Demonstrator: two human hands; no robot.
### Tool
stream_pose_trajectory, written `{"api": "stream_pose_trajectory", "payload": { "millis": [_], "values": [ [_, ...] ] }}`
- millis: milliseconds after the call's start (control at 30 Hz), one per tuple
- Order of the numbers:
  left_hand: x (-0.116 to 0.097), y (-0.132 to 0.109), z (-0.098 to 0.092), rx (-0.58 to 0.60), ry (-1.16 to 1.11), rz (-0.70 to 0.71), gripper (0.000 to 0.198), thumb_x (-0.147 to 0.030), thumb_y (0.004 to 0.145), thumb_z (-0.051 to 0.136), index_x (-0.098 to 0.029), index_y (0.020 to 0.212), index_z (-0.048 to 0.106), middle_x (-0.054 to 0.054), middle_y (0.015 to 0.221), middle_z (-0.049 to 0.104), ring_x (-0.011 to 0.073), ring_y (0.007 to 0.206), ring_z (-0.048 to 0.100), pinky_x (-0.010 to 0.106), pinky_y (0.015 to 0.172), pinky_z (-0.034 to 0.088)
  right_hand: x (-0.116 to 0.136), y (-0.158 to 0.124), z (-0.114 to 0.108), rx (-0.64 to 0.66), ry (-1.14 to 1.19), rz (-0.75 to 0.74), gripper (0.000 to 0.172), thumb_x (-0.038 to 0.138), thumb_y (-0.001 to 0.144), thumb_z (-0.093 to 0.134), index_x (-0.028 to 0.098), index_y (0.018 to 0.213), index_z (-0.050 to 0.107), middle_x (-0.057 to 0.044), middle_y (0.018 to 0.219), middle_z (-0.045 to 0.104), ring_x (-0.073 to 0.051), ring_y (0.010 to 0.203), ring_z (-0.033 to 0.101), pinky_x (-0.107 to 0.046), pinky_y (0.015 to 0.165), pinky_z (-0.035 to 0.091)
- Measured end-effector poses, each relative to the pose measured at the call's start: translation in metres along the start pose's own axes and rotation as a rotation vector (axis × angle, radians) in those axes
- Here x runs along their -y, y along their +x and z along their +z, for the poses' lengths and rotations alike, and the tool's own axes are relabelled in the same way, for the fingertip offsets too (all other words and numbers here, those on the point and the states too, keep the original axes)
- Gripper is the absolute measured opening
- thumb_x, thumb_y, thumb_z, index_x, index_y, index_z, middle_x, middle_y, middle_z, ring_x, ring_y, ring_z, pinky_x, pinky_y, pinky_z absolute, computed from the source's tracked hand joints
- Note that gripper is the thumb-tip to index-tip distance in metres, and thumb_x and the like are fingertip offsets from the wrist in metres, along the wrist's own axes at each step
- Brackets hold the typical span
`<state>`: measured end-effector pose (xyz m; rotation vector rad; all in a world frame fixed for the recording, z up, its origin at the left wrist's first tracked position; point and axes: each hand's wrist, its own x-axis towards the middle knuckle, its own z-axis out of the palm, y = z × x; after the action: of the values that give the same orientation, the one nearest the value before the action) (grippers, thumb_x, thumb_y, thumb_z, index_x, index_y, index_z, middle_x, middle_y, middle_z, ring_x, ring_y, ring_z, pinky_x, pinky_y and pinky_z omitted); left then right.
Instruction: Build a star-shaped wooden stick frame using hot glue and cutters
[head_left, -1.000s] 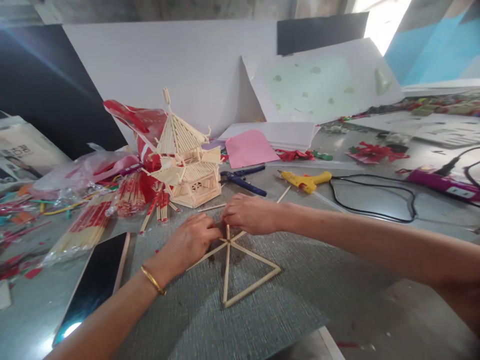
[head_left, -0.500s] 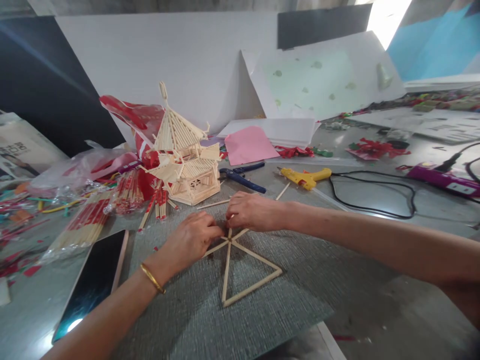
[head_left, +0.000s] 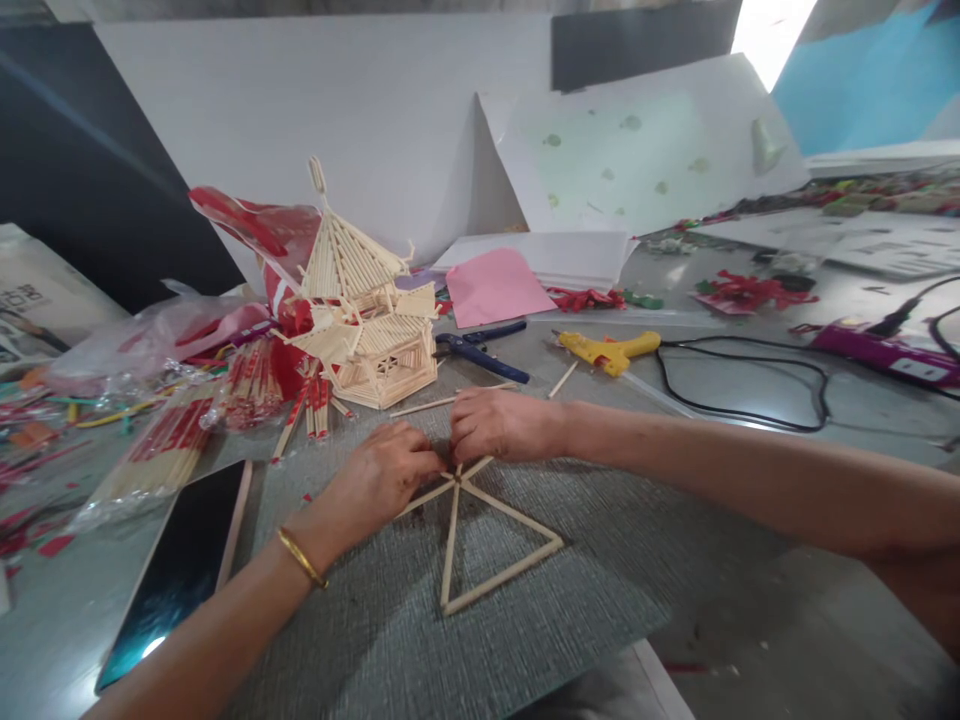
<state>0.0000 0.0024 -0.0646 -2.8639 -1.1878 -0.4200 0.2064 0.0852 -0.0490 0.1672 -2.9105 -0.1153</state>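
Note:
A flat frame of pale wooden sticks (head_left: 480,545) lies on a grey textured mat (head_left: 420,640), its sticks meeting at one hub. My left hand (head_left: 379,480), with a gold bangle at the wrist, is closed with its fingertips pinching at that hub. From the right, my right hand (head_left: 499,425) comes in, fingers curled down on the same joint, touching the sticks. Just behind the hands stands a small pagoda model of sticks (head_left: 360,310).
A dark phone (head_left: 176,570) lies left of the mat. Packs of chopsticks (head_left: 161,450) and plastic bags clutter the left. Blue pliers (head_left: 480,350), a yellow glue gun (head_left: 607,350) with black cable, pink paper (head_left: 495,285) and a purple power strip (head_left: 885,355) lie behind.
Both hands stay at the hub of the stick frame, shifting only slightly. The camera has tilted a little, moving the scene up and left.

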Motion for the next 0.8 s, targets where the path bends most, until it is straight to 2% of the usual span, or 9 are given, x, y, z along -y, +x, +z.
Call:
{"api": "stream_pose_trajectory", "payload": {
  "millis": [233, 467, 667, 800],
  "values": [
    [0.005, -0.001, 0.004, 0.007, -0.015, 0.022, 0.023, -0.018, 0.093, 0.047, -0.022, 0.087, 0.069, 0.002, 0.079, 0.062, 0.0168, 0.076, 0.053, 0.031, 0.071, 0.039, 0.003, 0.006, -0.003, 0.165, -0.108, -0.004, 0.026, 0.015, 0.094, 0.041, 0.018, 0.082, 0.064, -0.002, 0.083, 0.064, -0.015, 0.089, 0.051, -0.032, 0.082, 0.036],
    [-0.001, 0.000, 0.000, 0.008, -0.014, 0.018, 0.020, -0.016, 0.091, 0.051, -0.022, 0.085, 0.069, 0.002, 0.078, 0.062, 0.0181, 0.078, 0.053, 0.031, 0.071, 0.040, 0.009, 0.008, -0.006, 0.189, -0.197, -0.023, 0.031, 0.019, 0.097, 0.038, 0.017, 0.080, 0.063, -0.003, 0.084, 0.063, -0.016, 0.085, 0.051, -0.032, 0.079, 0.036],
    [-0.003, 0.000, -0.002, 0.009, 0.026, 0.020, 0.021, -0.017, 0.091, 0.050, -0.024, 0.093, 0.070, 0.003, 0.080, 0.064, 0.0183, 0.078, 0.055, 0.031, 0.071, 0.041, 0.012, 0.005, -0.013, 0.201, -0.213, -0.013, 0.018, 0.015, 0.091, 0.048, 0.017, 0.084, 0.065, -0.004, 0.083, 0.065, -0.017, 0.086, 0.053, -0.033, 0.077, 0.034],
    [0.000, -0.002, 0.001, -0.012, 0.034, 0.023, 0.020, -0.021, 0.092, 0.050, -0.022, 0.092, 0.070, 0.003, 0.081, 0.064, 0.0179, 0.079, 0.056, 0.031, 0.073, 0.041, 0.013, -0.003, -0.010, 0.103, -0.197, 0.026, 0.017, 0.013, 0.089, 0.048, 0.014, 0.098, 0.063, -0.005, 0.086, 0.064, -0.017, 0.089, 0.054, -0.033, 0.080, 0.035]
  ]
}}
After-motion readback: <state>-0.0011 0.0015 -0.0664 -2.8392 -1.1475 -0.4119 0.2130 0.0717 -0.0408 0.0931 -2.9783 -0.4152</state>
